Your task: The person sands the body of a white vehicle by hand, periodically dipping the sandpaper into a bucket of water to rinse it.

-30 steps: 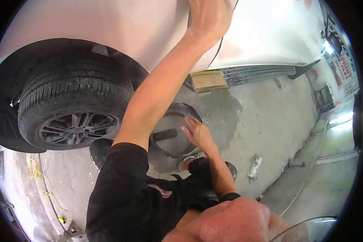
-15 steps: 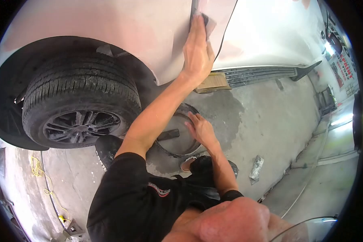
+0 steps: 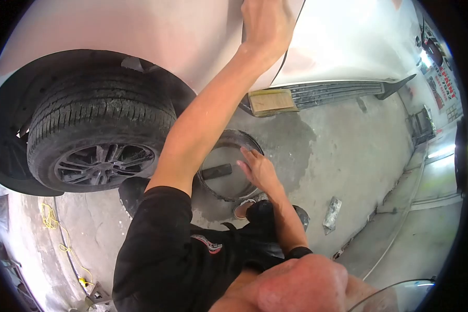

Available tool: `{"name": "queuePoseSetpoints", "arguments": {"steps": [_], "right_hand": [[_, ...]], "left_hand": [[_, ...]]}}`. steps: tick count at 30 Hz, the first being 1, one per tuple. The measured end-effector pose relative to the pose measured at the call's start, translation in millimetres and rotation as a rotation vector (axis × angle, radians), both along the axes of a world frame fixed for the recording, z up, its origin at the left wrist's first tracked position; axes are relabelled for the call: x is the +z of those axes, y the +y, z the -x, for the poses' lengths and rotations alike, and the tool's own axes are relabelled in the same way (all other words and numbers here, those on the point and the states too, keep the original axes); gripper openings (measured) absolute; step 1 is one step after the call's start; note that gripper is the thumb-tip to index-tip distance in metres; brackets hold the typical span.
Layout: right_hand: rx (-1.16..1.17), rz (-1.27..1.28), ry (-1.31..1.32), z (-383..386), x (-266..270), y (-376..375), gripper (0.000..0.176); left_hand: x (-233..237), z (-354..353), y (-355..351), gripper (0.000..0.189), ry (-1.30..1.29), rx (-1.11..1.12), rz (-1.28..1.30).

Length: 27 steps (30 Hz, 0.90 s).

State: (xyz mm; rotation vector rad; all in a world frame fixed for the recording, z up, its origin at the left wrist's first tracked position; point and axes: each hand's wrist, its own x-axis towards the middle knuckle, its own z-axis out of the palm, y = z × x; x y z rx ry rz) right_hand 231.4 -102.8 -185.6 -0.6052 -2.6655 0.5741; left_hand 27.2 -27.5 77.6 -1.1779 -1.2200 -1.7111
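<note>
My left hand (image 3: 268, 23) presses against the white-pink car body panel (image 3: 166, 31), its fingers cut off by the top edge of the view. Half a second ago a grey sanding pad showed under those fingers; now the pad is out of sight. Below, my right hand (image 3: 261, 170) is held with fingers apart and nothing in it, over the rim of a round dark tub (image 3: 256, 145). Greyish contents fill the tub, and a dark rectangular block (image 3: 217, 172) is in it.
A dirty car wheel (image 3: 101, 122) stands in the arch at left. Beneath the panel sit a ribbed running board (image 3: 338, 93) and a tan flat piece (image 3: 273, 101). On the concrete lie a grey-white scrap (image 3: 332, 216) and a yellow cord (image 3: 62, 244).
My left hand has slid upward along the panel, taking its fingers and the sanding pad out of view. The right hand stays nearly in place over the tub.
</note>
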Motion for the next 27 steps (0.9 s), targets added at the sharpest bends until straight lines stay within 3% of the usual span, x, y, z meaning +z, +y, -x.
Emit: {"name": "queuePoseSetpoints", "arguments": {"steps": [2, 3, 10, 11, 13, 15, 18, 22, 27], "right_hand": [[0.01, -0.021, 0.022, 2, 0, 2, 0.044], [0.014, -0.03, 0.029, 5, 2, 4, 0.044], [0.021, 0.02, -0.003, 0, -5, -2, 0.042], [0.019, 0.0, -0.018, 0, -6, 0, 0.042], [0.016, -0.048, -0.038, 4, -4, 5, 0.042], [0.014, -0.052, -0.011, 9, -1, 8, 0.042], [0.011, -0.022, -0.009, 5, -6, 2, 0.043], [0.019, -0.002, -0.069, 3, -11, 6, 0.044], [0.051, -0.026, 0.071, 10, -13, 3, 0.042]], "left_hand": [[-33, -3, -9, 0.061, 0.027, -0.077, 0.006], [-57, -8, -12, 0.058, 0.037, 0.013, 0.055], [12, 3, 2, 0.06, 0.0, -0.046, -0.062], [-9, -2, -10, 0.06, 0.033, -0.064, 0.01], [-52, 23, 25, 0.061, 0.292, 0.113, -0.188], [-33, -10, -7, 0.06, -0.033, 0.015, 0.066], [21, 2, 1, 0.059, -0.026, -0.043, -0.025], [-24, -8, -12, 0.057, 0.069, 0.007, -0.012], [15, 4, -2, 0.057, 0.005, -0.02, 0.012]]}}
